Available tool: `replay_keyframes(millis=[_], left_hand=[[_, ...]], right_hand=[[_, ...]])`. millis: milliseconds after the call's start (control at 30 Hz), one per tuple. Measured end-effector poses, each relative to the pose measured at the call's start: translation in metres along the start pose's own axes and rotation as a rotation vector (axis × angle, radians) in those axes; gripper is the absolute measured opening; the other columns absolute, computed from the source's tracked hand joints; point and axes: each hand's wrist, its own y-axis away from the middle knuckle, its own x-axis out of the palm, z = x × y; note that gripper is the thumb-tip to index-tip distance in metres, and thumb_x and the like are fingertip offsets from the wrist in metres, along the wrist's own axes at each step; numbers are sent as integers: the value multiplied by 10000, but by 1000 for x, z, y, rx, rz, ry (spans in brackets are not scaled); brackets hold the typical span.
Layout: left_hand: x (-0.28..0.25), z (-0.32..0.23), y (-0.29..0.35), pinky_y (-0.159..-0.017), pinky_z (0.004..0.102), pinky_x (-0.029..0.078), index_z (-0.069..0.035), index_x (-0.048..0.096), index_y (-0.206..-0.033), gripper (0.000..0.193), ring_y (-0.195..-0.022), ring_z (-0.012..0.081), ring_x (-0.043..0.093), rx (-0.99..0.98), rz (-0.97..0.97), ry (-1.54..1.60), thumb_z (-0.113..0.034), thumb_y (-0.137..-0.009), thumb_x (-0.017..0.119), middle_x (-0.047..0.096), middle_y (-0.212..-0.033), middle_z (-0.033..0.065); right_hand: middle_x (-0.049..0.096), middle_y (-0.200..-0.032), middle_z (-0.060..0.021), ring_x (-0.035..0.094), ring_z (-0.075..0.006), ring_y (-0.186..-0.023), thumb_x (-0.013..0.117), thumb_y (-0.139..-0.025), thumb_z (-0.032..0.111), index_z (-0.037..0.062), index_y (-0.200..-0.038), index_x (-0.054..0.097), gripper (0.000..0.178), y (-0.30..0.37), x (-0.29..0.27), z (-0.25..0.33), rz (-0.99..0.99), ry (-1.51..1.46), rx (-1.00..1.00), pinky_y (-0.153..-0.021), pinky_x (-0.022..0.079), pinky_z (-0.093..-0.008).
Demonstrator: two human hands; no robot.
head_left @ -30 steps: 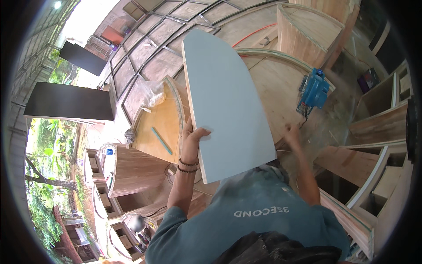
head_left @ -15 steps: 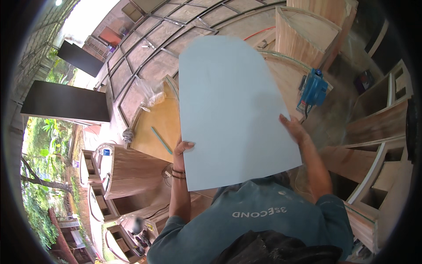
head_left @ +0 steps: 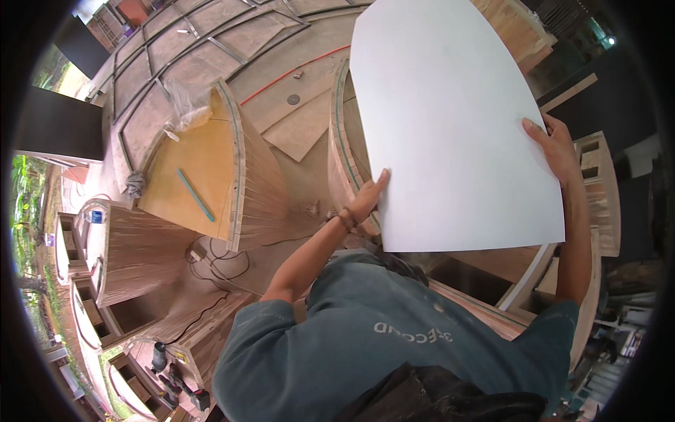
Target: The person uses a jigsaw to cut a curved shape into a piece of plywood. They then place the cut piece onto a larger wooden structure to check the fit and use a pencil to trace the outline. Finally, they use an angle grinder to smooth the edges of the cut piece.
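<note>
A large white sheet panel (head_left: 450,141) with a straight near edge and curved sides is held up before me in both hands. My left hand (head_left: 369,195) grips its left edge near the lower corner, thumb on the face and fingers behind. On the right edge, higher up, my right hand (head_left: 553,149) holds it the same way, with the fingers partly out of sight. Behind the panel stands a curved wooden cabinet (head_left: 341,133), its top largely covered by the sheet. No blue power tool shows now.
Left of me is a curved wooden cabinet (head_left: 260,162) with a yellowish top, bearing a teal strip (head_left: 195,195) and clear plastic wrap (head_left: 188,105). Cables (head_left: 225,264) lie on the floor beside it. A metal frame (head_left: 211,39) spreads beyond. Cordless tools (head_left: 176,387) rest at lower left.
My view has turned to the right. The panel, still in both hands, has shifted right and upward in the picture, over the curved cabinet, and its face looks brighter.
</note>
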Motion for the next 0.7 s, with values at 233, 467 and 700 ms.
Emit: replay_keyframes(millis=[233, 467, 700], left_hand=[[48, 48, -92, -1114, 461, 425, 61, 206, -1567, 1056, -1406, 310, 440, 41, -88, 260, -788, -960, 371, 386, -1553, 241], [38, 88, -140, -1167, 452, 331, 127, 239, -1501, 1161, -1433, 388, 382, 93, -411, 126, -866, -908, 336, 400, -1484, 344], [34, 87, -145, -1117, 442, 372, 48, 359, -1445, 995, -1309, 336, 476, 86, -394, 157, -812, -945, 377, 487, -1400, 252]], right_hand=[[730, -880, -137, 679, -190, -764, 690, -946, 283, -74, -1100, 700, 389, -12, 37, 18, -33, 185, -24, -746, 524, -342], [703, -820, -191, 667, -278, -755, 687, -934, 307, -63, -983, 684, 374, -24, 82, 37, -50, 313, -80, -736, 502, -414], [624, -768, -245, 603, -359, -710, 681, -933, 308, -66, -882, 623, 382, -34, 92, 28, -58, 400, -93, -702, 474, -450]])
